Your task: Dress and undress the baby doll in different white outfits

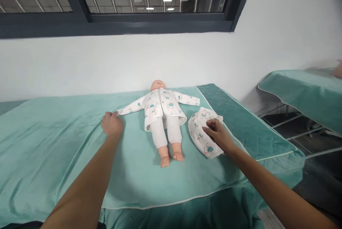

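Observation:
A baby doll (161, 152) lies on its back with its feet toward me. It wears a white printed jacket (153, 109), fastened at the front, and white leggings (158, 132). My left hand (112, 123) is closed at the cuff of the sleeve stretched out on the left, holding its end; the fingertips are partly hidden. On the right, a matching white printed garment (199, 136) lies bunched on the sheet. Over it is my right hand (217, 132), fingers bent and slightly apart from the thumb, touching or just above the cloth.
A light green sheet (139, 189) covers the bed, with a darker green quilted cover (248, 129) showing on the right. Behind are a white wall (117, 65) and a dark-framed window (160, 24) with bars. Another green-covered bed (307, 90) stands at far right.

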`<state>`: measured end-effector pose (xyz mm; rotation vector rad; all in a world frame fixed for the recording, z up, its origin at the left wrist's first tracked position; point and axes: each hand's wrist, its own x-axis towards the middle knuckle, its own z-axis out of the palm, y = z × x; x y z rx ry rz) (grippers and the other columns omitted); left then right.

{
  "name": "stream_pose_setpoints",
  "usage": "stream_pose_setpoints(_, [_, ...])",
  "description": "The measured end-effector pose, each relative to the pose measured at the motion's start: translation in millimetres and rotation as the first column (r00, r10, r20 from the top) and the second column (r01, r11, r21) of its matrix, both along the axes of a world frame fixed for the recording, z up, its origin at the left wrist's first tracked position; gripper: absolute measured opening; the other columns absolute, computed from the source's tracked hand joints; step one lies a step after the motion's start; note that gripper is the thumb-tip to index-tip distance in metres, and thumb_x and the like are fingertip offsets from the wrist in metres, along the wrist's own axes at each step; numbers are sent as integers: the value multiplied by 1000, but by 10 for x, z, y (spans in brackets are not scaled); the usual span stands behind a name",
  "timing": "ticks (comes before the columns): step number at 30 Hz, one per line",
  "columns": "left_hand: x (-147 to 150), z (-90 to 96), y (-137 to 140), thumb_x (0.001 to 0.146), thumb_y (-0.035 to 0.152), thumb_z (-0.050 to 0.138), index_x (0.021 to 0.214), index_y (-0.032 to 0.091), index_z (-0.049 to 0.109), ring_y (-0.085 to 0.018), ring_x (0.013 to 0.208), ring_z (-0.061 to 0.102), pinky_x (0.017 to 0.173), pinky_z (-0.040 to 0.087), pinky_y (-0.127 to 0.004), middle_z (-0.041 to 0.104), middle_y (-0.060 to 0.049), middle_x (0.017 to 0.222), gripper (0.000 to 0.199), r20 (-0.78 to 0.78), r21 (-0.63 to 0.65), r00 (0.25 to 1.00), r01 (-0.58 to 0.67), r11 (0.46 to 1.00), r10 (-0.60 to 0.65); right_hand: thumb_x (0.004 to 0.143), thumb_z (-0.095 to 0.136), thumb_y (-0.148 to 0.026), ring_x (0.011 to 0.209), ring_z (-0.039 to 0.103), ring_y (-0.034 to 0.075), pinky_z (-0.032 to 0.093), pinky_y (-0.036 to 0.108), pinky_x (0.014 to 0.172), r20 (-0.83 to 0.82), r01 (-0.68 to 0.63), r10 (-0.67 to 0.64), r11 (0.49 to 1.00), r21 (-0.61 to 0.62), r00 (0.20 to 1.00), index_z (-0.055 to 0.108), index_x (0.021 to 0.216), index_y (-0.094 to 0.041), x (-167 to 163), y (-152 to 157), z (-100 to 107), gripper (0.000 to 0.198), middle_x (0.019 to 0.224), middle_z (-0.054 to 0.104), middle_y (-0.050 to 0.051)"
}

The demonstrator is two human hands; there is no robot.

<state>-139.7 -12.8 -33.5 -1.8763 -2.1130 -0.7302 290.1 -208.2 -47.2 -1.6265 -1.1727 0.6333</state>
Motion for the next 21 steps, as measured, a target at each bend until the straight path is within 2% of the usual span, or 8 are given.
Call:
stream_pose_setpoints(3, [28,-17,-23,85,10,40,144,22,46,-31,134,42,101,39,-46,37,-15,152,61,-28,-41,994,101,994,-103,82,57,-55,64,51,14,40,26,55,-60,-23,21,999,-46,998,54,99,-22,-18,-7,46,37,79,56,-1])
stream_pose_setpoints(6, [23,-61,-48,89,14,35,146,22,42,-25,140,37,113,30,-46,41,-10,153,58,-25,-162,978,201,966,-208,85,53,-53,62,50,13,38,26,55,43,-33,38,993,-110,998,57,97,-20,31,56,104,35,74,58,0])
stream_pose_setpoints(9, [-7,-86,-150,93,22,30,146,15,41,-26,143,33,116,24,-53,41,-13,153,54,-2,-216,979,199,956,-205,77,63,-49,62,50,13,35,26,55,160,-78,120,966,-245,980,59,85,-19,141,165,209,31,71,59,0])
stream_pose_setpoints(13, [-2,-8,-400,92,26,35,139,13,48,-31,143,32,115,24,-57,39,-17,154,50,44,-222,983,186,957,-181,69,73,-52,51,40,10,28,25,48,94,-218,274,895,-388,957,57,63,-18,236,213,534,38,54,50,-3])
stream_pose_setpoints(16, [163,214,-585,87,24,45,135,11,52,-36,143,31,113,28,-57,37,-20,154,51,175,-202,967,218,955,-183,68,75,-56,53,45,10,33,24,47,-135,-413,394,805,-427,909,64,71,-18,154,152,931,40,62,58,0])
stream_pose_setpoints(19, [538,661,-802,90,28,45,136,12,51,-29,137,43,112,35,-44,47,-18,147,50,379,-130,887,335,933,-265,69,78,-53,61,56,13,44,25,54,-347,-594,494,743,-308,797,67,78,-17,-65,85,1396,39,72,66,3])
stream_pose_setpoints(20, [695,857,-904,93,35,42,137,16,51,-25,129,52,107,42,-38,53,-13,143,49,433,-111,842,405,908,-323,70,78,-52,63,58,13,45,25,56,-367,-617,517,748,-246,773,66,79,-16,-156,66,1555,38,74,67,4])
stream_pose_setpoints(21, [857,1068,-1025,93,40,44,135,19,52,-24,125,56,103,45,-37,57,-12,139,48,592,-56,688,555,830,-420,73,76,-51,63,58,13,46,25,56,-361,-623,536,759,-190,763,66,79,-16,-252,46,1714,37,73,66,3])
